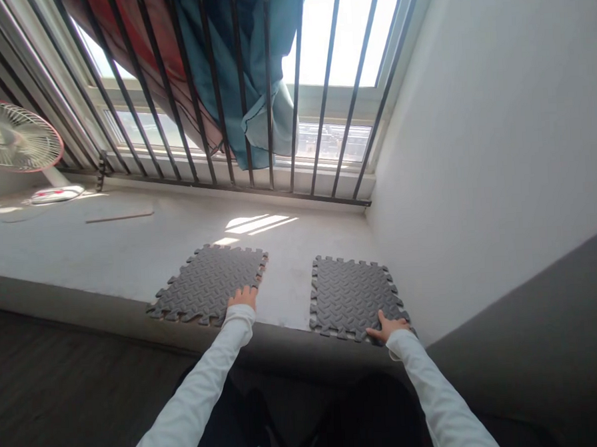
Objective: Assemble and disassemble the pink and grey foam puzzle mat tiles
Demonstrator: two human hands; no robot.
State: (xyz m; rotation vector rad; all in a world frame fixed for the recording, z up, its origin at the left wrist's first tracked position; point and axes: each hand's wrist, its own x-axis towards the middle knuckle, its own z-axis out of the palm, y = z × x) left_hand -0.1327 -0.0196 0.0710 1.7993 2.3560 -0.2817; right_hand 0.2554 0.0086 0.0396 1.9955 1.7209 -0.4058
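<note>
Two dark grey foam floor tiles with jigsaw edges and a raised tread pattern lie apart on the white ledge. My left hand (243,297) rests on the lower right part of the left foam tile (209,281), its fingers laid over the surface near the edge. On the right foam tile (355,294), my right hand (390,326) touches the lower right corner, with thumb and fingers spread. Both tiles reach the front edge of the ledge, and the left one juts slightly past it. A strip of bare ledge separates them.
The white ledge (287,297) runs along a barred window (341,134) with red and teal curtains (220,61). A fan (14,138) stands far left, near a thin stick (119,217). A white wall (488,127) closes the right side.
</note>
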